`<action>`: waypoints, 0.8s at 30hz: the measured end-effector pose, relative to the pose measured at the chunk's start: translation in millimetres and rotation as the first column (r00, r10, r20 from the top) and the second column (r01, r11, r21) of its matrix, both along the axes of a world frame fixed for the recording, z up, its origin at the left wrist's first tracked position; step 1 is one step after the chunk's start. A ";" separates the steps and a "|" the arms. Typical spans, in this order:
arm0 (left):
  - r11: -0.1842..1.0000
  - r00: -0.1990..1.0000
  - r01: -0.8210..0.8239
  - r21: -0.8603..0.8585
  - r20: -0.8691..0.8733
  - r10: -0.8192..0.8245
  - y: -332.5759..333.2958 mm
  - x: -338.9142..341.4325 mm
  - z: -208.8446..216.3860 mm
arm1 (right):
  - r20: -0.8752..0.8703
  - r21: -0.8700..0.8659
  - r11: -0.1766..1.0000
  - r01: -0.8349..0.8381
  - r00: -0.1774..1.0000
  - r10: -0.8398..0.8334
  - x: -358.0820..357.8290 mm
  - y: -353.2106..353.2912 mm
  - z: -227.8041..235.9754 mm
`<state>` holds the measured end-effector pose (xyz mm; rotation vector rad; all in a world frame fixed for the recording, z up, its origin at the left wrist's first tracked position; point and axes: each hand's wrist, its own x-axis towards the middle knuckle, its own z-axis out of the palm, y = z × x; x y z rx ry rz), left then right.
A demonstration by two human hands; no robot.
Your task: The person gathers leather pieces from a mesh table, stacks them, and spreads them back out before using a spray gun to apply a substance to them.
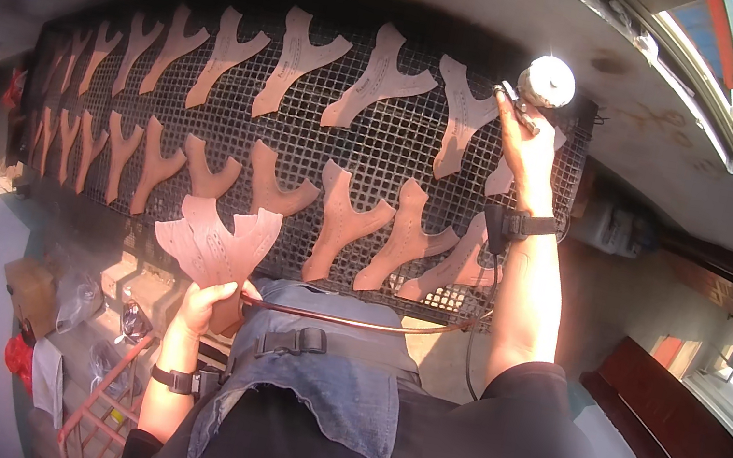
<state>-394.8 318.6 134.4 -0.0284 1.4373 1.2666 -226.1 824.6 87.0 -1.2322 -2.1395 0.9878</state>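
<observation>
In the head view, the left hand [207, 299] was closed around the narrow stems of a fanned stack of Y-shaped leather pieces [214, 246], held near the body on the left, just in front of the near edge of a wire mesh rack [381, 148]. The stack's long axis ran from the gripped stems up and away, the forked ends pointing far and slightly left toward the rack. The right hand [524, 144] reached far and to the right, its fingers wrapped around a spray gun [534, 87] with a round pale cup on top, raised over the far right corner of the rack; a thin hose [370, 321] trailed back from that side across the person's lap. More leather pieces [340, 222] of the same shape lay flat on the mesh in two rows, stems mostly toward the near edge and forks toward the far edge. Judging by their thinness and the way they fanned out, the pieces looked light, flexible and easy to bend, likely best pinched at the stem where the stack stayed together. A dark bench [671, 420] stood on the right.
</observation>
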 end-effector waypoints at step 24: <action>0.996 0.996 -0.085 -0.010 -0.013 0.085 -2.4 20.3 5.7 | -0.084 -0.051 0.991 -0.126 0.989 0.121 -56.8 35.1 -20.9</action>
